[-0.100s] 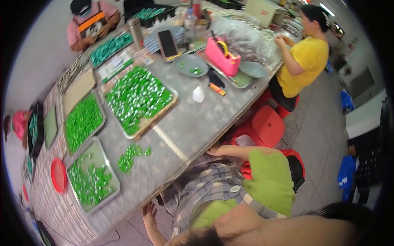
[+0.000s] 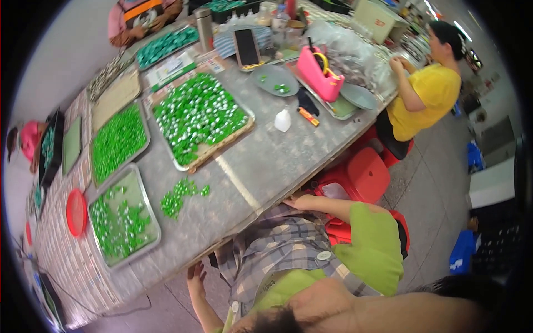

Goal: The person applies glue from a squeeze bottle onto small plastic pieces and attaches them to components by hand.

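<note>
My left hand hangs empty beside the table's near edge, its fingers apart. My right hand rests by the same edge, farther right, fingers stretched out and partly hidden; nothing shows in it. On the table, nearest my left hand, is a metal tray partly filled with shiny green pieces. Beside that tray lies a small loose pile of green pieces. Behind it stands a larger tray heaped with green and silvery pieces. Another tray of green pieces is to its left.
A red round dish sits at the left. Across the table are a white bottle, a grey plate, a pink holder and a phone. Red stools stand at right, near a seated person in yellow.
The view has shifted, so the far tabletop things appear farther right and the near tray higher. Both hands stay by the table edge, and no piece has visibly been moved.
</note>
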`<action>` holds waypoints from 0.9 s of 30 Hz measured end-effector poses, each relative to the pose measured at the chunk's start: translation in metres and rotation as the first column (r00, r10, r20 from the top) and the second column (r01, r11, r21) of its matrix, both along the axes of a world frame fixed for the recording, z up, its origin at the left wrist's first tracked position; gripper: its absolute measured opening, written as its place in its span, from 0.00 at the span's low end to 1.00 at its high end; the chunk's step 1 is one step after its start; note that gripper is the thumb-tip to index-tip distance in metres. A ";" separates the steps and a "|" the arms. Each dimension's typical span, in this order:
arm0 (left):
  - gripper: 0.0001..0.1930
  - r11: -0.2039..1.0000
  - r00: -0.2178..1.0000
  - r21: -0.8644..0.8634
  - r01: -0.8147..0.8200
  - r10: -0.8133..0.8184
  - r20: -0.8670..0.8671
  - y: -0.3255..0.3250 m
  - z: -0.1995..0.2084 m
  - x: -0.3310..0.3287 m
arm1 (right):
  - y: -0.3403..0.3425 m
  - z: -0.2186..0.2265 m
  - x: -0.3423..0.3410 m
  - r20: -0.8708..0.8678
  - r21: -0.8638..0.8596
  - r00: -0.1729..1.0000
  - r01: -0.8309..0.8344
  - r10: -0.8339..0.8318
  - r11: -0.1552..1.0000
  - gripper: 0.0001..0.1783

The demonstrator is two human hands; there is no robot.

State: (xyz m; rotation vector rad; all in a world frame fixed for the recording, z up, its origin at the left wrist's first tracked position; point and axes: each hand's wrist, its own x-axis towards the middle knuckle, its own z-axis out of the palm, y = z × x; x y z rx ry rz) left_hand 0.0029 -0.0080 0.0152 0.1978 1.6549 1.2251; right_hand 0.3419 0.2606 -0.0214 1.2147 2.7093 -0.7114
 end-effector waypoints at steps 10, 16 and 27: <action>0.20 0.812 0.827 0.193 -0.551 0.562 -0.001 0.062 -0.100 -0.029 | 0.021 -0.014 -0.014 -0.250 -0.198 0.968 -0.020 -0.030 0.980 0.20; 0.20 0.745 0.758 0.196 -0.638 0.652 -0.010 0.056 -0.100 -0.029 | 0.040 -0.008 -0.021 -0.213 -0.169 0.976 -0.084 0.047 0.982 0.20; 0.20 0.744 0.759 0.184 -0.642 0.651 0.013 0.050 -0.104 -0.043 | 0.037 -0.013 -0.014 -0.105 -0.103 0.994 0.006 -0.017 0.995 0.19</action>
